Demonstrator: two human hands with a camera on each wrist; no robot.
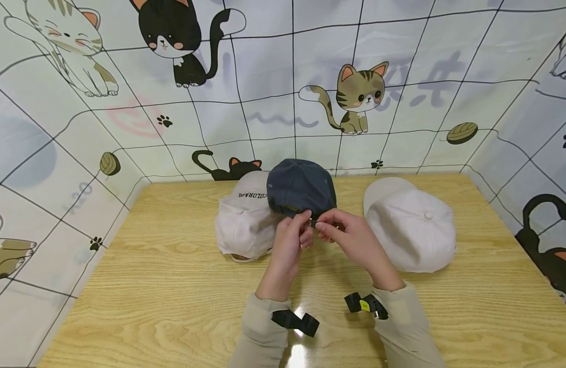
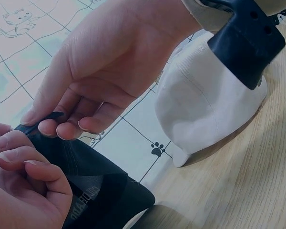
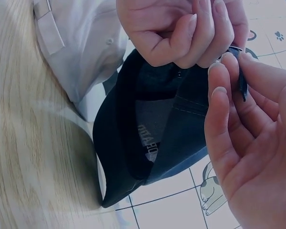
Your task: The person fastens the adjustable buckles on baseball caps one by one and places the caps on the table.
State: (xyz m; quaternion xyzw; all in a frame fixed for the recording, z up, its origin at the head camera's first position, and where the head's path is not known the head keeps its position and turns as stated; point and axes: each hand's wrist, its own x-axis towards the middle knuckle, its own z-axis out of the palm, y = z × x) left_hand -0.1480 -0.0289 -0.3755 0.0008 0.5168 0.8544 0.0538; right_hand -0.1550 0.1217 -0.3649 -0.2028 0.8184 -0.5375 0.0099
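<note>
A navy blue baseball cap [image 1: 301,184] is held with its back toward me, its inside and lining print showing in the right wrist view. My left hand [image 1: 288,239] pinches the cap's back strap near a small metal buckle [image 3: 234,48]. The loose end of the dark strap [image 3: 243,83] is between the thumb and fingers of my right hand [image 1: 352,236]. Both hands meet at the cap's rear opening; the left fingers partly hide the buckle.
A pale cap [image 1: 243,225] sits left of the navy one, behind it another light cap lettered COLORADO [image 1: 253,185]. On the right lies a white cap [image 1: 421,225]. All are on a wooden table [image 1: 163,296], with cat-print cloth [image 1: 274,66] around its back and sides.
</note>
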